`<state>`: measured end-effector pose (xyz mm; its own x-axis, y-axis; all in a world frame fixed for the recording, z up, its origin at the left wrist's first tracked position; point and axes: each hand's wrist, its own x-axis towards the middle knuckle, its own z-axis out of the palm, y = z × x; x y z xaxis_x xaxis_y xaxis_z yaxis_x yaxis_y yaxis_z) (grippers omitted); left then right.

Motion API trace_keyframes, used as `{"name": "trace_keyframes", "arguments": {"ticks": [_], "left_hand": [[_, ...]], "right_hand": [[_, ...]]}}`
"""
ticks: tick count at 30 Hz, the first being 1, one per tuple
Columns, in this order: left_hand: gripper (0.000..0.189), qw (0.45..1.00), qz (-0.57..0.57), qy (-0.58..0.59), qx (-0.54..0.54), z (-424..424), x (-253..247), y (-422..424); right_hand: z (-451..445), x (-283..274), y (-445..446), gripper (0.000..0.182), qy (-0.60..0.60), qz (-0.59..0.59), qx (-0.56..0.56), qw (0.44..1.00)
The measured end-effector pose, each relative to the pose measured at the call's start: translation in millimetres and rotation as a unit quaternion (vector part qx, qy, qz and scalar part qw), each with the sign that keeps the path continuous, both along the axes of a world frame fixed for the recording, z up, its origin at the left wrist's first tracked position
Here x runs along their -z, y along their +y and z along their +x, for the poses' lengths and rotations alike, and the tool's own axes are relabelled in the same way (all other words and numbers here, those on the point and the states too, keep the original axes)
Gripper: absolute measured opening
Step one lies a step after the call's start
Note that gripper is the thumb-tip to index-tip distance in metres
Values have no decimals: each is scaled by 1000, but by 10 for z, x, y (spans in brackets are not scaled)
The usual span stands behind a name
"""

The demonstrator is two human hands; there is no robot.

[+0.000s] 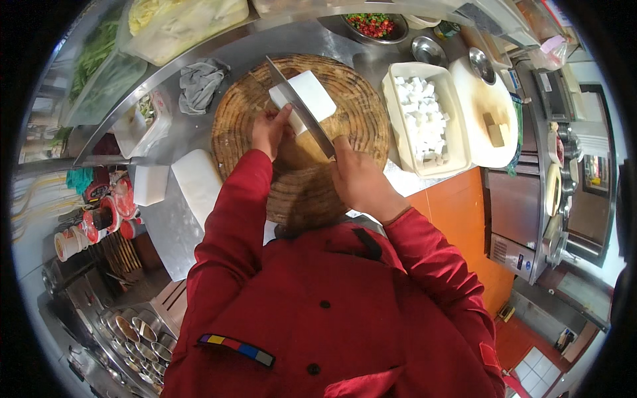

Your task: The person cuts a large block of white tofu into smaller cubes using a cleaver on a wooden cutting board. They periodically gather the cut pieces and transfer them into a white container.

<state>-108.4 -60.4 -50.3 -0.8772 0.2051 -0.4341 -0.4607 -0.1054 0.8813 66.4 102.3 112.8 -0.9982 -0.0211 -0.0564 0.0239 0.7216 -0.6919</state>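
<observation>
A white block of tofu (312, 94) lies on a thick round wooden chopping block (358, 99). My right hand (361, 176) grips the handle of a cleaver (301, 107), whose long blade slants across the tofu. Part of the block shows on the left of the blade, and the larger part on the right. My left hand (269, 130) is at the near left side of the tofu, fingers curled against it and thumb up by the blade. How deep the blade sits in the tofu is hard to tell.
On the right stand a cream plastic tub (394, 119) of white tofu cubes (420, 119) and a white board (468, 99). Two more white blocks (196, 181) (151, 185) lie on the left. A grey cloth (201, 85) and a metal bowl of chopped peppers (371, 25) sit farther back.
</observation>
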Motion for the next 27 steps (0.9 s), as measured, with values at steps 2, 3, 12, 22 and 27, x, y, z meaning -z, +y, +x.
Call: {"name": "trace_keyframes", "arguments": {"ticks": [2, 3, 12, 22, 27], "left_hand": [[55, 1000, 1, 1, -1, 6, -38, 13], [55, 1000, -7, -1, 1, -17, -36, 13], [52, 1000, 1, 0, 6, -20, 20, -7], [39, 1000, 13, 0, 13, -13, -55, -20], [36, 999, -37, 27, -12, 23, -105, 46]], "right_hand": [[6, 40, 15, 30, 1, -4, -2, 1000], [-1, 58, 20, 29, 9, -4, -3, 1000], [-31, -28, -14, 22, -2, -18, 2, 1000], [-161, -68, -78, 27, -191, 30, 20, 981], [-92, 426, -57, 22, -117, -3, 36, 992]]}}
